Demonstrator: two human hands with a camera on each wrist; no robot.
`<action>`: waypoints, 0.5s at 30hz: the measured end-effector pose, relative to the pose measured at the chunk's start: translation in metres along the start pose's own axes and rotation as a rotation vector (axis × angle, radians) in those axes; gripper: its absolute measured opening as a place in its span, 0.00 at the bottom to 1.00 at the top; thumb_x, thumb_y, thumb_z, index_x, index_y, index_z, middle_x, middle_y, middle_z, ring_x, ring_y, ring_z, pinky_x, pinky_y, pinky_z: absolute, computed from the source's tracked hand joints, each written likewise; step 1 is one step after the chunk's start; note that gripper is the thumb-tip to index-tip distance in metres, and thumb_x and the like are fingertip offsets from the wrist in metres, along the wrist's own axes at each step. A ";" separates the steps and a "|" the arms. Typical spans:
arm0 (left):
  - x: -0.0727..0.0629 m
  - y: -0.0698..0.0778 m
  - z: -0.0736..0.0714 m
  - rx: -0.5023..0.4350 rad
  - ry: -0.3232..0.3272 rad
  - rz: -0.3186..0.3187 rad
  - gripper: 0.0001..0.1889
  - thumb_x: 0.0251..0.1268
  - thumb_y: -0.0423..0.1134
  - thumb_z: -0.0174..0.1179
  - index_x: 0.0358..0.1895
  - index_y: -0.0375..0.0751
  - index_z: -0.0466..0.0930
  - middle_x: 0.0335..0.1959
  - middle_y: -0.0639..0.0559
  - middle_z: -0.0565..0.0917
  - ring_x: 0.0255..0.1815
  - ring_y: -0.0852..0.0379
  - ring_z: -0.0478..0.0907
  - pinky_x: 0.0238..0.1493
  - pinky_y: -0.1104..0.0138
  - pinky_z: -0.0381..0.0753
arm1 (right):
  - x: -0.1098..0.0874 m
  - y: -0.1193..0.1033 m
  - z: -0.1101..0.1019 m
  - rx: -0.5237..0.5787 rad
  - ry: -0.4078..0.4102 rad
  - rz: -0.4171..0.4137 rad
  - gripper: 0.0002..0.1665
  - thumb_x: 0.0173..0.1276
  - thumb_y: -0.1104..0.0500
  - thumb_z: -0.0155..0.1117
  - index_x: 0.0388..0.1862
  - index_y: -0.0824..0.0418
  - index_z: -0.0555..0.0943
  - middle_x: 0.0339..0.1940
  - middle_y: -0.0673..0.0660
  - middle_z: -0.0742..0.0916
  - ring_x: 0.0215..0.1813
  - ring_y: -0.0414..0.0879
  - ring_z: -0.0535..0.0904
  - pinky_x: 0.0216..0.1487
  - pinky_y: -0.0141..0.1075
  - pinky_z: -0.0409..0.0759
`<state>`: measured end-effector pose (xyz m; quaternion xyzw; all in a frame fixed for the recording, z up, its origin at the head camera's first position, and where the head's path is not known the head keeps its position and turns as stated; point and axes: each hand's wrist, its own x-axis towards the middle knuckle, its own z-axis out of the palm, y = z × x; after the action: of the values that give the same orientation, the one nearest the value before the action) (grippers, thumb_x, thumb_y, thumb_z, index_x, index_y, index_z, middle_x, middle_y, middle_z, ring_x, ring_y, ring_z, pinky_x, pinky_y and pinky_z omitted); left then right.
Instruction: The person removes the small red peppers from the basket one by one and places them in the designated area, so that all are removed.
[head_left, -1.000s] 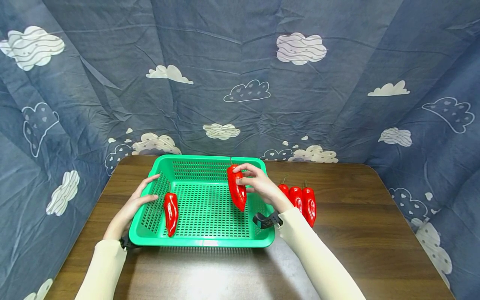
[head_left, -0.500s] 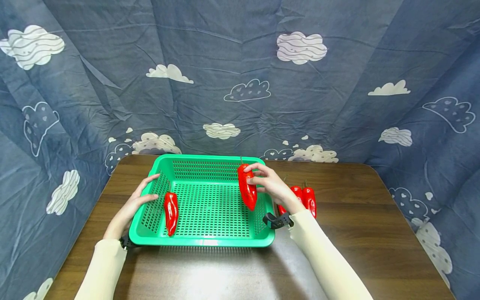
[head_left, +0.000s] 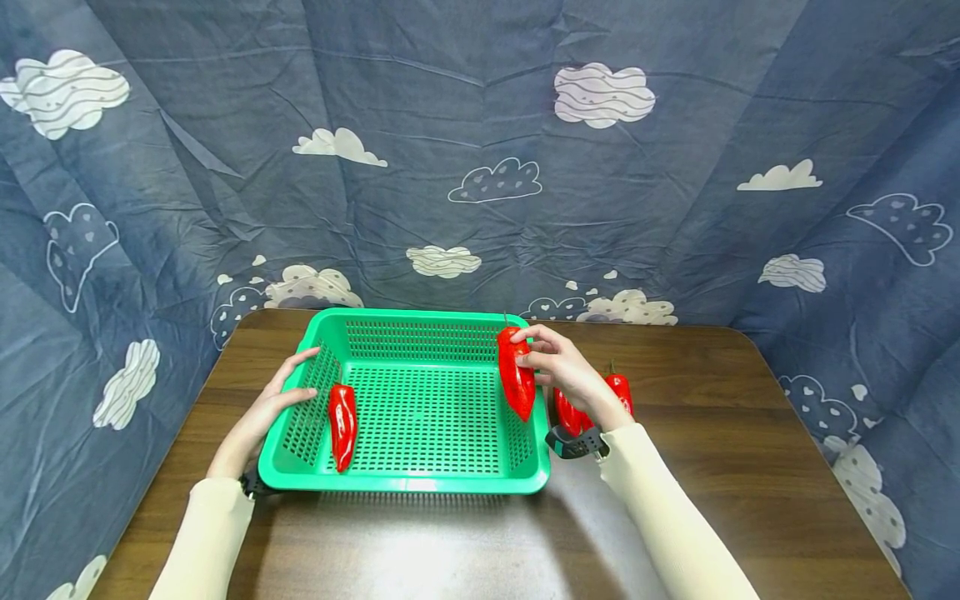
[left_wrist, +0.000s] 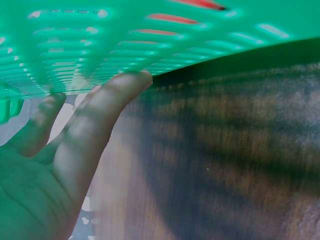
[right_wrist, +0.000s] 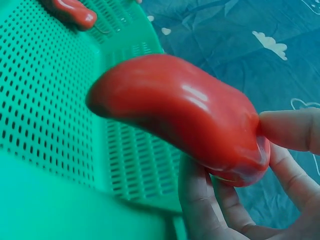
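Observation:
In the head view my right hand [head_left: 564,367] pinches a long red pepper [head_left: 516,373] by its upper part, above the right rim of the green basket [head_left: 405,484]. The pepper's tip points down toward the person. In the right wrist view, thumb and fingers hold the stem end of this glossy pepper [right_wrist: 185,112]. Another red pepper [head_left: 342,427] lies on the basket floor at the left. My left hand [head_left: 264,410] is at the basket's left side, its fingers fairly straight. In the left wrist view, the left hand's fingertips [left_wrist: 142,79] touch the perforated green wall.
Right of the basket, several red peppers [head_left: 568,412] lie on the brown wooden table [head_left: 720,467], partly hidden by the right hand and wrist. Behind the table hangs a blue cloth [head_left: 420,108] with cloud prints.
My right hand has carried the pepper to the right, from above the basket's inside to its right rim. The left hand and the basket have stayed put.

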<state>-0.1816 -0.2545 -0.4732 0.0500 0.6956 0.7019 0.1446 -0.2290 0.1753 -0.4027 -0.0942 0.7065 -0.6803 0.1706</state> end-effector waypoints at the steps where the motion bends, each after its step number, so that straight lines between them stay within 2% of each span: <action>1: 0.000 0.000 0.000 -0.005 -0.001 -0.004 0.32 0.73 0.34 0.47 0.75 0.58 0.47 0.72 0.37 0.49 0.58 0.38 0.66 0.45 0.48 0.76 | -0.001 0.000 -0.002 -0.001 0.002 -0.001 0.17 0.66 0.69 0.55 0.53 0.70 0.69 0.45 0.61 0.76 0.40 0.48 0.78 0.40 0.39 0.80; 10: 0.001 0.000 0.000 0.046 0.011 0.012 0.32 0.72 0.34 0.47 0.75 0.55 0.48 0.72 0.38 0.48 0.57 0.38 0.66 0.45 0.52 0.77 | -0.008 0.003 -0.018 0.002 0.042 -0.001 0.18 0.67 0.68 0.54 0.55 0.72 0.68 0.44 0.59 0.78 0.39 0.47 0.77 0.39 0.39 0.79; 15: 0.001 0.000 0.000 0.034 0.008 0.009 0.32 0.72 0.35 0.48 0.75 0.56 0.47 0.71 0.38 0.47 0.56 0.38 0.66 0.45 0.51 0.77 | -0.011 0.005 -0.026 -0.006 0.064 0.016 0.17 0.67 0.67 0.54 0.54 0.69 0.69 0.45 0.59 0.77 0.40 0.48 0.76 0.39 0.39 0.79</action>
<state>-0.1822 -0.2545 -0.4732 0.0527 0.7079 0.6907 0.1379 -0.2276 0.2038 -0.4055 -0.0673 0.7143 -0.6796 0.1533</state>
